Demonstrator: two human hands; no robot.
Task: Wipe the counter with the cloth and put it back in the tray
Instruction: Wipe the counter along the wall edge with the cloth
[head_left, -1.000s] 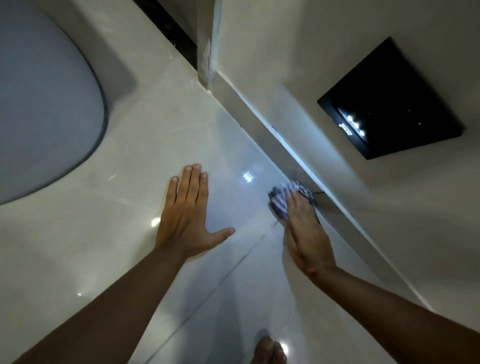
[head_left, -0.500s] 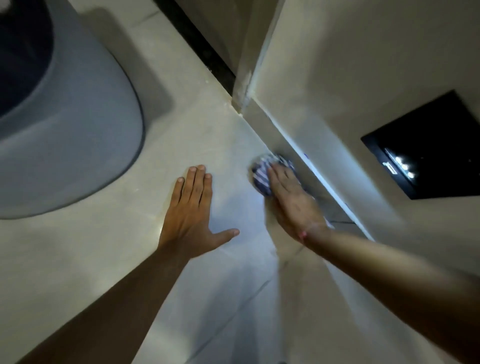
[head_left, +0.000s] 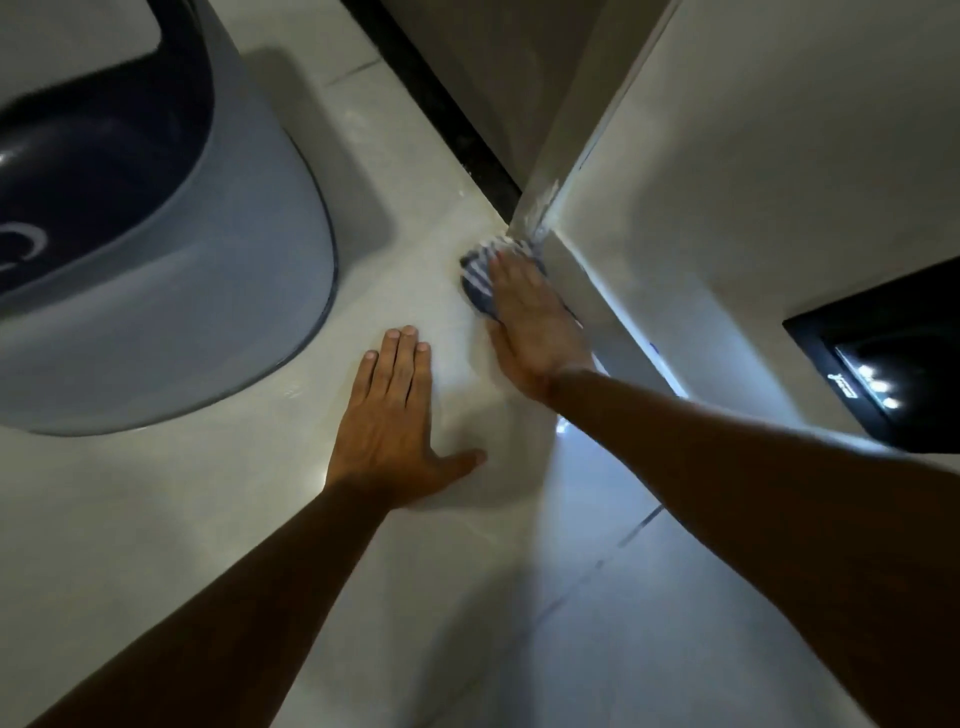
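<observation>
My right hand (head_left: 530, 317) presses a blue and white striped cloth (head_left: 478, 280) flat on the pale counter (head_left: 405, 270), in the corner where the counter's right edge meets the wall post. Most of the cloth is hidden under my fingers. My left hand (head_left: 389, 421) lies flat on the counter, palm down with fingers together and thumb out, a hand's width to the near left of the cloth. It holds nothing. No tray is in view.
A large grey basin (head_left: 171, 291) with a dark blue inside stands on the counter at the left. A white wall (head_left: 753, 182) rises at the right, with a black panel (head_left: 893, 364) carrying small lights. The tiled floor (head_left: 623, 597) lies below the counter's edge.
My right hand has slid the cloth along the counter's right edge, away from me, into the far corner by the wall post. My left hand has stayed flat on the counter.
</observation>
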